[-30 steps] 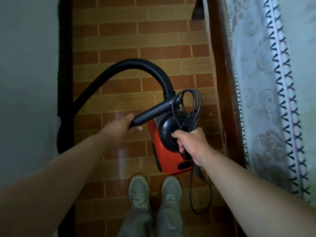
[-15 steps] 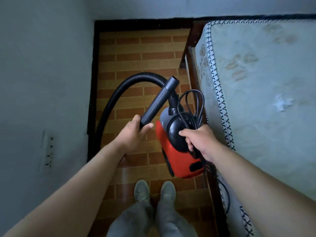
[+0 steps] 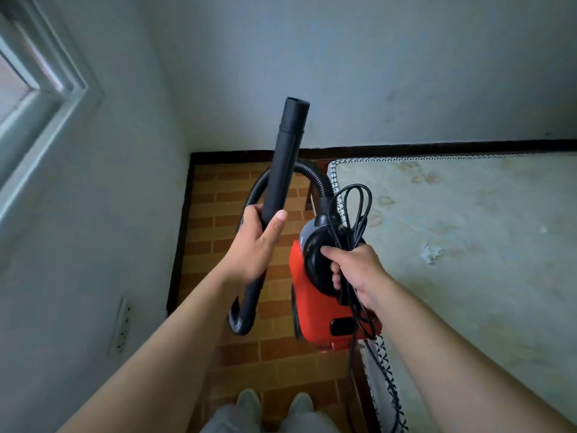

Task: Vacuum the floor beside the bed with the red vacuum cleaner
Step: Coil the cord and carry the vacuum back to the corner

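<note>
1. My left hand (image 3: 253, 242) grips the lower end of the black tube (image 3: 288, 157). My fingers curl round its far side and my thumb lies along the near side, tip pointing up.
2. The tube stands nearly upright, leaning a little to the right. Its open mouth is at the top, in front of the pale wall (image 3: 343, 73).
3. The ribbed black hose (image 3: 246, 307) hangs in a loop below my left hand. It then arcs over behind the tube and runs into the top of the red vacuum cleaner (image 3: 312, 310).
4. My right hand (image 3: 359, 273) is clamped on the vacuum's black handle (image 3: 315, 260), with the bundled black cord (image 3: 359, 201) caught in the same grip. My thumb rests on the upper part of the handle.
5. I carry the red vacuum cleaner off the floor, between my forearms and just beside the edge of the bed (image 3: 468, 245).
6. Loops of cord stick up above my right fist. The rest trails down past the vacuum along the mattress edge.
7. The bed fills the right side, a pale mattress with black-and-white trim that reaches the far wall.
8. The floor (image 3: 224, 214) is a narrow strip of brick-patterned tiles between the left wall and the bed, edged by black skirting (image 3: 181, 229).
9. My grey shoes (image 3: 248, 398) stand on the tiles at the bottom of the view.
10. A window frame (image 3: 40, 89) shows at the upper left, and a white socket strip (image 3: 121, 326) sits on the left wall.
</note>
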A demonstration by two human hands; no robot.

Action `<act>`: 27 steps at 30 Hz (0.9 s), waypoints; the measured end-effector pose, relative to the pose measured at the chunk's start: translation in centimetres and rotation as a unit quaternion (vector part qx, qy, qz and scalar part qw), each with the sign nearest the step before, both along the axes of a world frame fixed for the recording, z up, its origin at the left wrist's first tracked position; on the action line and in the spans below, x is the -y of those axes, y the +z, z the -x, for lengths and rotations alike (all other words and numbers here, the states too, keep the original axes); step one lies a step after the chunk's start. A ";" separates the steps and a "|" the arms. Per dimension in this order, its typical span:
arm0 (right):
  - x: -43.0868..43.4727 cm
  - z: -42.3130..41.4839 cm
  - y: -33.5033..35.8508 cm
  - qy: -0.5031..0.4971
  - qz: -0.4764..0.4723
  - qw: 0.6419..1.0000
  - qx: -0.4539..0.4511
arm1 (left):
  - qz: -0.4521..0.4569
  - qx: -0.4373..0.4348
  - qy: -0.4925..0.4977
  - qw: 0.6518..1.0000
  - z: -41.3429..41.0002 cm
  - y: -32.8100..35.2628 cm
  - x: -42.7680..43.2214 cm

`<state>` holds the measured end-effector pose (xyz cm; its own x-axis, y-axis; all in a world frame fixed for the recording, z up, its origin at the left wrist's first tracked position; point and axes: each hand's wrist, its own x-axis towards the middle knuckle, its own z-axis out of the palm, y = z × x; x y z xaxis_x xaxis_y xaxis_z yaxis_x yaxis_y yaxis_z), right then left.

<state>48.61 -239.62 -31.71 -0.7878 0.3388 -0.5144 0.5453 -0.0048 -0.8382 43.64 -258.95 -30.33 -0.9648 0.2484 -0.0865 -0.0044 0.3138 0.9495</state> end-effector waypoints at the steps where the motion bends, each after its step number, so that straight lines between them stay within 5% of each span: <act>1: 0.0 -0.2 1.1 0.003 -0.001 1.000 -0.007 | -0.004 -0.008 -0.004 1.000 -0.2 1.1 -0.1; 13: -0.4 -0.4 8.7 -0.001 0.019 0.996 -0.090 | -0.062 -0.126 -0.035 0.989 -0.9 9.8 -1.4; 27: -0.2 2.2 9.6 0.029 -0.003 0.993 -0.113 | -0.125 -0.075 -0.015 0.989 -0.1 11.6 -1.7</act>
<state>46.43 -239.45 -22.15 -0.9010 0.2926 -0.3202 0.3425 0.0270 -0.9391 43.70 -257.26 -18.73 -0.9540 0.2724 0.1251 0.1488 0.0678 0.9865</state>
